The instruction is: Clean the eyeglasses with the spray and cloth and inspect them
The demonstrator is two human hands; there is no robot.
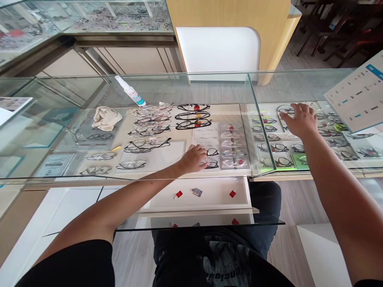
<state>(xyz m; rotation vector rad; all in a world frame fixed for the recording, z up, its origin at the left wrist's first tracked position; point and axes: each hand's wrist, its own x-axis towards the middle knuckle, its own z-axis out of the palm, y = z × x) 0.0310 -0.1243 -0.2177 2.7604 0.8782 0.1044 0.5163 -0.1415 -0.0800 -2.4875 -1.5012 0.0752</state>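
My left hand (194, 158) is low over the display case, its fingers curled at the left ends of two dark-rimmed pairs. It covers part of the upper eyeglasses (212, 152), and its thumb touches the lower eyeglasses (211, 164). Farther right, my right hand (301, 120) reaches over the neighbouring section, palm down, thumb and fingers apart. Dark-rimmed eyeglasses (285, 109) show beside its fingertips; whether it touches them is unclear. Just beyond my left hand lie three black-framed pairs (193, 115) in a column, with a column of clear-framed pairs (233, 143) to its right.
An upright glass divider (260, 123) separates the two sections. A white spray bottle (131, 91) and a beige cloth (106, 118) are at the left. Below, an open drawer (215, 203) holds small red and grey tags. A printed sheet (359, 95) stands far right.
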